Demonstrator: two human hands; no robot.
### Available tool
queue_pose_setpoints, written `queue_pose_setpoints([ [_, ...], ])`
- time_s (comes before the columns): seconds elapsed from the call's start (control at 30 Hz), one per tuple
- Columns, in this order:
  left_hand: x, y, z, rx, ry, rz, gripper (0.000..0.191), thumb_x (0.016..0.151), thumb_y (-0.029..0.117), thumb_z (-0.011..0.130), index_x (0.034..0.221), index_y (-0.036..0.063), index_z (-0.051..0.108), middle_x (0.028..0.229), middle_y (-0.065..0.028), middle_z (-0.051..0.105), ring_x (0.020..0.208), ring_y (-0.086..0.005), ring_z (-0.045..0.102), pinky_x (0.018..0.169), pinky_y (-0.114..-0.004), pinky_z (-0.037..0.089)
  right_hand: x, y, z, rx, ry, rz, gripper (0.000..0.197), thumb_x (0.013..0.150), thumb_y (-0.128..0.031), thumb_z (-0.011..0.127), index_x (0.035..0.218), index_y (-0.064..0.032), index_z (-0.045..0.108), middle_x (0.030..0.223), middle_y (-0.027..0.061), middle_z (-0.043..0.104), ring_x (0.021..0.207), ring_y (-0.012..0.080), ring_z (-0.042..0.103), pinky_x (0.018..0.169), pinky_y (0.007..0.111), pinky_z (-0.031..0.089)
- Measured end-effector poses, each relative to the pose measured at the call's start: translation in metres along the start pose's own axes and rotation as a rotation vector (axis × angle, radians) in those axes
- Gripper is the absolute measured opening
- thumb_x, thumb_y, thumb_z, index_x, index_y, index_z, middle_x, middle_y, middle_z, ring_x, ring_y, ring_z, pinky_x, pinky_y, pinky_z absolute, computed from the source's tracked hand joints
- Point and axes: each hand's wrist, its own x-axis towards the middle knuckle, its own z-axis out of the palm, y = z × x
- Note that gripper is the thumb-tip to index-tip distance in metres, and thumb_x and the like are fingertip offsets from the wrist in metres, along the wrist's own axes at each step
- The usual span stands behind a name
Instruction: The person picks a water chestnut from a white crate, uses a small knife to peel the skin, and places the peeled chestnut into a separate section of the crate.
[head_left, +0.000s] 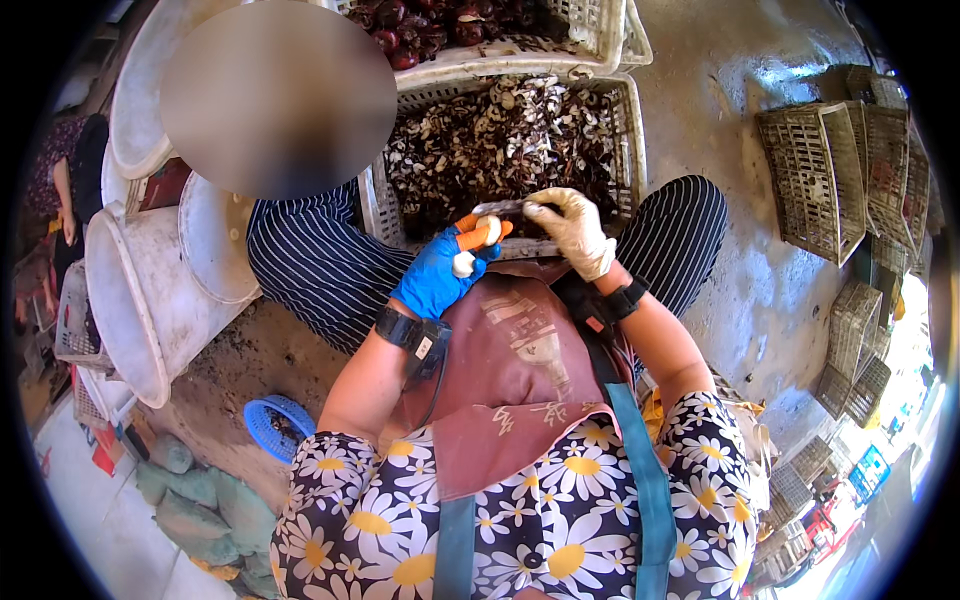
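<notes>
My left hand (439, 274), in a blue glove with orange finger covers, grips a pale peeled piece (490, 230) between its fingers. A second white piece (463, 263) rests in the same hand, lower down. My right hand (574, 229), in a cream glove, pinches a dark, flat, blade-like tool (501, 208) that reaches across to the left fingertips. Whether the blade touches the piece cannot be told. Both hands are above my apron (517, 330), at the near side of a plastic crate (636, 142) filled with white and brown peelings (495, 142).
Beyond it, another crate (517, 64) holds dark red, shiny corms, perhaps water chestnuts (405, 56). White tubs (150, 300) and a blue basket (277, 427) are at left. Crates (814, 180) stand along the right. Another person (64, 172) is at far left; a blurred oval hides the upper left.
</notes>
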Motion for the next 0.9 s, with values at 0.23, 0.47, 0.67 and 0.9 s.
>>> queue_pose_setpoints([
  [0.23, -0.002, 0.001, 0.015, 0.158, 0.015, 0.107, 0.031, 0.089, 0.007, 0.057, 0.119, -0.0015, 0.053, 0.116, -0.0171, 0.060, 0.108, -0.0215, 0.059, 0.091, -0.029, 0.050, -0.006, 0.000, 0.005, 0.180, -0.034, 0.045, 0.014, 0.081, -0.011, 0.071, 0.092, -0.0021, 0.070, 0.087, 0.0087, 0.067, 0.079, 0.0150, 0.061, 0.075, 0.028, 0.048],
  [0.47, 0.003, 0.005, 0.013, 0.376, 0.174, 0.164, 0.040, 0.087, 0.005, 0.060, 0.126, 0.0044, 0.049, 0.111, -0.0131, 0.064, 0.086, -0.0126, 0.062, 0.072, -0.023, 0.051, -0.006, -0.021, 0.008, -0.156, -0.025, -0.250, 0.012, 0.080, -0.009, 0.071, 0.089, -0.0012, 0.070, 0.083, 0.0082, 0.066, 0.077, 0.0143, 0.061, 0.071, 0.028, 0.049],
  [0.67, -0.001, 0.005, 0.026, 0.385, 0.080, 0.250, 0.046, 0.088, 0.007, 0.059, 0.133, 0.0059, 0.045, 0.116, -0.0132, 0.062, 0.085, -0.0098, 0.060, 0.064, -0.020, 0.049, 0.007, 0.021, -0.014, -0.130, 0.003, 0.144, 0.020, 0.082, -0.019, 0.070, 0.089, -0.0008, 0.069, 0.073, 0.0060, 0.066, 0.065, 0.0111, 0.059, 0.062, 0.026, 0.047],
  [0.9, 0.007, 0.010, 0.008, -0.030, -0.065, 0.104, 0.034, 0.095, 0.018, 0.051, 0.125, 0.0010, 0.053, 0.124, -0.0128, 0.057, 0.092, -0.0168, 0.061, 0.073, -0.021, 0.051, -0.001, -0.011, 0.000, 0.387, 0.093, 0.138, 0.014, 0.083, -0.012, 0.070, 0.091, -0.0003, 0.067, 0.081, -0.0005, 0.063, 0.071, 0.0050, 0.054, 0.065, 0.019, 0.045],
])
